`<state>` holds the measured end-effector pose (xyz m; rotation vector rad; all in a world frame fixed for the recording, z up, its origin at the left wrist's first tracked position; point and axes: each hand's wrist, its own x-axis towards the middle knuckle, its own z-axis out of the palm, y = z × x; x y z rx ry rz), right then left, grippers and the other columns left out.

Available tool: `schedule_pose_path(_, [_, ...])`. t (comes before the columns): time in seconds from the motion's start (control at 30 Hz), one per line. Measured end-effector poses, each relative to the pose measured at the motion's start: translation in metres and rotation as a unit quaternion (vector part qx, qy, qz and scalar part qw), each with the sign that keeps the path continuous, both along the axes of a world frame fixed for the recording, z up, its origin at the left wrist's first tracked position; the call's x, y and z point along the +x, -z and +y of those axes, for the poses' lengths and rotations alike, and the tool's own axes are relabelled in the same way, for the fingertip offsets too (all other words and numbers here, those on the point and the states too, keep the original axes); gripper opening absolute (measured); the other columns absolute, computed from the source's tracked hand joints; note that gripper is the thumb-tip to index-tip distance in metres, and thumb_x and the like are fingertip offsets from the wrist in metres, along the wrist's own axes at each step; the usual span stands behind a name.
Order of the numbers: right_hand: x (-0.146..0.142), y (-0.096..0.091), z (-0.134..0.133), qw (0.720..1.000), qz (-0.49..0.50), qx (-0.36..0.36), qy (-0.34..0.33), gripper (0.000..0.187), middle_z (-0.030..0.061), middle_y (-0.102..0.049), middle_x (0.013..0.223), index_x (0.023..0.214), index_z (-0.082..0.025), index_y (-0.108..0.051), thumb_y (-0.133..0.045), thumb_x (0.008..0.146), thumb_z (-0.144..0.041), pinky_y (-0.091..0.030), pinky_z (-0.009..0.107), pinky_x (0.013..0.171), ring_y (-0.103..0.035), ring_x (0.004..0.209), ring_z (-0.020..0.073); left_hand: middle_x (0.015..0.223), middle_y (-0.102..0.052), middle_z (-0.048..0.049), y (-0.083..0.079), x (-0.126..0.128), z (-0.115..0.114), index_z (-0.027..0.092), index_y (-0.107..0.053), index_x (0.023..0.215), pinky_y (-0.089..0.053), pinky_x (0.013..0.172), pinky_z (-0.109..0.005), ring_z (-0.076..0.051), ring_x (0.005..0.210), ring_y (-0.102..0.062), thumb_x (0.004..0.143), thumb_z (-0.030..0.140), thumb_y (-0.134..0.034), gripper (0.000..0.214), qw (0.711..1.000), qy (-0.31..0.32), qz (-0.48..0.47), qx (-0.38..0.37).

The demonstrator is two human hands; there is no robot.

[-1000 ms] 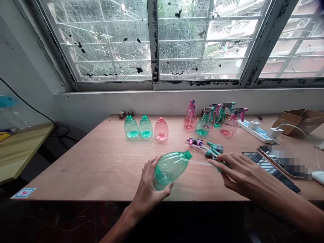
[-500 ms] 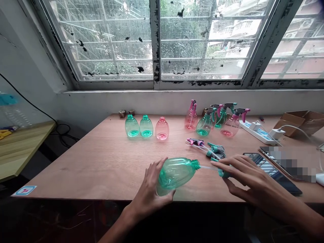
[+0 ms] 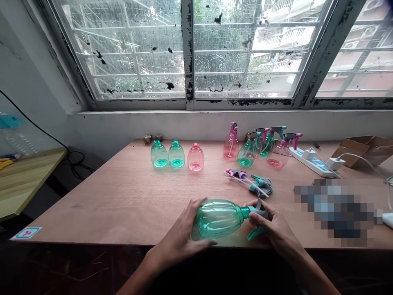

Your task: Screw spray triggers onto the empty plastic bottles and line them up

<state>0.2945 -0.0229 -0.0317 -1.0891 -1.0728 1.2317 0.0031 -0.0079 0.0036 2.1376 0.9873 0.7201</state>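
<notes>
Sideways lay the bottle, neck pointing right against the spray head that the nearer right hand pinched, left hand cupping its bottom end

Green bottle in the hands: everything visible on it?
The green bottle is see-through and plastic-looking, its rounded, ribbed body narrowing to a neck. It is held roughly sideways, neck toward the right hand, near the table's front edge. The left hand grips its base end; the right holds a grey-and-teal spray head at the neck. Whether that is screwed on can't be told.
</notes>
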Motion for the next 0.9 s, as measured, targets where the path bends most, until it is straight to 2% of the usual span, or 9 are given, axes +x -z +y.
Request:
schedule_pose_path(0.1, [0.000, 0.001, -0.002, 1.000, 0.014, -0.003, -0.009, 0.044, -0.0052, -0.064, 0.062, 0.101, -0.020, -0.062, -0.086, 0.077, -0.047, -0.044, 0.019, 0.053, -0.056, 0.056, 0.0112, 0.161, -0.037, -0.0128, -0.001, 0.001, 0.001, 0.030, -0.018, 0.159, -0.037, 0.120, -0.049, -0.034, 0.146, -0.040, 0.072, 0.034, -0.089, 0.112, 0.998, -0.004, -0.023, -0.054])
schedule_pose_path(0.33, [-0.002, -0.003, -0.004, 0.999, -0.038, -0.008, -0.030, 0.043, -0.0026, -0.072, 0.059, 0.107, -0.021, -0.055, -0.076, 0.086, -0.051, -0.048, 0.024, 0.056, -0.063, 0.055, 0.0155, 0.169, -0.024, -0.0117, -0.006, -0.002, 0.000, 0.026, -0.016, 0.162, -0.023, 0.126, -0.053, -0.036, 0.154, -0.025, 0.071, 0.042, -0.089, 0.118, 0.997, -0.014, 0.021, -0.077])
schedule_pose_path(0.47, [-0.003, -0.002, -0.003, 0.999, -0.040, -0.012, -0.020, 0.048, -0.0017, -0.073, 0.058, 0.109, -0.019, -0.057, -0.079, 0.082, -0.051, -0.049, 0.024, 0.057, -0.064, 0.056, 0.0166, 0.168, -0.028, -0.0136, 0.000, -0.003, 0.002, 0.026, -0.010, 0.163, -0.026, 0.125, -0.053, -0.036, 0.153, -0.027, 0.070, 0.043, -0.090, 0.124, 0.995, -0.028, -0.009, -0.099])
schedule_pose_path(0.6, [-0.002, 0.002, -0.002, 0.999, -0.024, -0.020, -0.034, 0.047, 0.0004, -0.075, 0.059, 0.104, -0.019, -0.061, -0.086, 0.075, -0.046, -0.054, 0.028, 0.057, -0.067, 0.055, 0.0191, 0.165, -0.034, -0.0109, 0.004, -0.003, 0.005, 0.028, -0.028, 0.158, -0.040, 0.120, -0.044, -0.033, 0.149, -0.037, 0.070, 0.037, -0.091, 0.109, 0.992, -0.022, -0.062, -0.106])
schedule_pose_path(0.67, [0.000, 0.005, -0.001, 0.999, -0.011, -0.021, -0.037, 0.046, 0.0013, -0.076, 0.059, 0.103, -0.019, -0.063, -0.087, 0.073, -0.043, -0.055, 0.029, 0.058, -0.069, 0.056, 0.0201, 0.164, -0.036, -0.0084, 0.005, -0.003, 0.004, 0.032, -0.032, 0.156, -0.039, 0.120, -0.045, -0.032, 0.148, -0.039, 0.070, 0.032, -0.091, 0.105, 0.992, -0.025, -0.071, -0.105])
schedule_pose_path(0.8, [0.003, 0.008, 0.000, 0.997, -0.012, -0.038, -0.061, 0.049, 0.0020, -0.076, 0.062, 0.106, -0.017, -0.068, -0.090, 0.069, -0.042, -0.057, 0.030, 0.057, -0.071, 0.059, 0.0219, 0.166, -0.034, -0.0091, 0.005, -0.003, 0.003, 0.036, -0.015, 0.161, -0.030, 0.124, -0.051, -0.033, 0.150, -0.037, 0.068, 0.026, -0.092, 0.121, 0.993, -0.033, -0.053, -0.102])
schedule_pose_path(0.9, [0.002, 0.008, -0.001, 0.999, -0.023, -0.035, -0.029, 0.048, -0.0014, -0.070, 0.065, 0.105, -0.017, -0.071, -0.090, 0.068, -0.042, -0.055, 0.028, 0.054, -0.068, 0.057, 0.0187, 0.169, -0.025, -0.0091, 0.002, -0.004, 0.002, 0.033, -0.010, 0.162, -0.023, 0.126, -0.052, -0.033, 0.154, -0.026, 0.070, 0.030, -0.092, 0.123, 0.995, -0.017, -0.034, -0.093])
